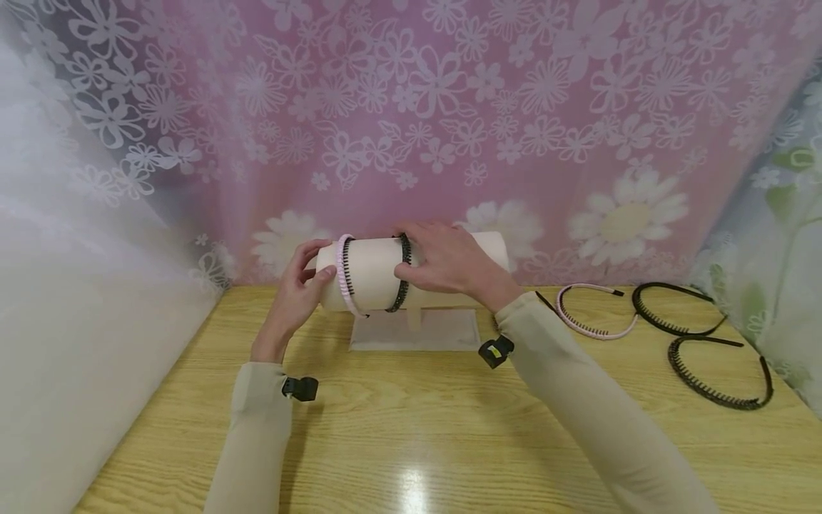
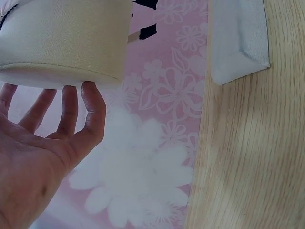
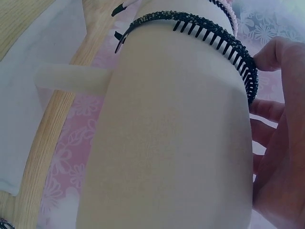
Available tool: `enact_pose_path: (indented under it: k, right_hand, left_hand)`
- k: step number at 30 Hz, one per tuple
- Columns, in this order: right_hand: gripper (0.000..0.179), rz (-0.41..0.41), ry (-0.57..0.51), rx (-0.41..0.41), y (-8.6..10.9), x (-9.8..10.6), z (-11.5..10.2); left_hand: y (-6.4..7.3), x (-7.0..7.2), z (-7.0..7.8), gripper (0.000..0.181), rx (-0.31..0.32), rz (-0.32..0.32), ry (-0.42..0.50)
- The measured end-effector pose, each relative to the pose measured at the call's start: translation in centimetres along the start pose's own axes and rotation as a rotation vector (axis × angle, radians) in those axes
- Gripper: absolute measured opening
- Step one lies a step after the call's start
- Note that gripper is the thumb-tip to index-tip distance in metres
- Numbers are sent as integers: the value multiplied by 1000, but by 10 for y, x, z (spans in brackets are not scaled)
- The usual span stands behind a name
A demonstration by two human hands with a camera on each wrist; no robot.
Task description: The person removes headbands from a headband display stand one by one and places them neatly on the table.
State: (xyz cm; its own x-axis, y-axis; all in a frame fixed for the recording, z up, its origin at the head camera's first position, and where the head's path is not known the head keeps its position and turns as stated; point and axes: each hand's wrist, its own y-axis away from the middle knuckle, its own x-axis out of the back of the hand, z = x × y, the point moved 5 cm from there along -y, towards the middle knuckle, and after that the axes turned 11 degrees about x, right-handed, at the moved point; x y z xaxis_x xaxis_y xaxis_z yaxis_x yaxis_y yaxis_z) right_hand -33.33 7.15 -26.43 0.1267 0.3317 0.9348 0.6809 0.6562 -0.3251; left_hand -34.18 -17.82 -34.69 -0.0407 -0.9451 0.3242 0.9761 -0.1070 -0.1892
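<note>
On the near side of the cream roll (image 1: 372, 268), two beige sleeves (image 1: 260, 428) stretch above the wooden table (image 1: 385, 442), and each wrist carries a small black device (image 1: 300, 389). Low under the roll and a little in front of it is its pale base (image 1: 414, 340), joined to it by a short stem (image 1: 414, 319). Around the middle of the roll goes the black headband (image 3: 200, 21), directly at the fingertips of the right hand (image 1: 443, 260). This hand reaches over the roll with its back upward and pinches the headband: the thumb touches it in front, the index finger is at it higher on the roll. The left hand (image 1: 298, 282) grips the left end of the roll, with the thumb on the front surface and bent fingers at the round end. The roll bears also a pink headband (image 1: 342, 275), which goes around it near the left thumb, apart from the black one. To the right of the roll, more headbands lie on the table: a glittering dark headband (image 1: 738, 405), which is the nearest, then a loose pink headband (image 1: 594, 334) and a smooth black headband (image 1: 664, 285), just beside each other. Behind the roll hangs a pink cloth (image 1: 443, 128) with white flowers.
</note>
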Motion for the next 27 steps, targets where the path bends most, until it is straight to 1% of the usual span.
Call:
enact_pose_path:
  k: [6,15,22,27]
  right_hand:
    - [60,5,2,1,4,2,2]
    - [62,13,12,11,10,4,6]
    - [60,38,19,17,15,8,8]
    - [58,48,20,17,20,10,9]
  left_hand:
    - [1,0,1,49,3,5,-8]
    - [1,-1,-1,49,10,6,-8]
    - [1,-1,0,49,2,10,-13]
    - [2,-1,1,48,8,10,-17]
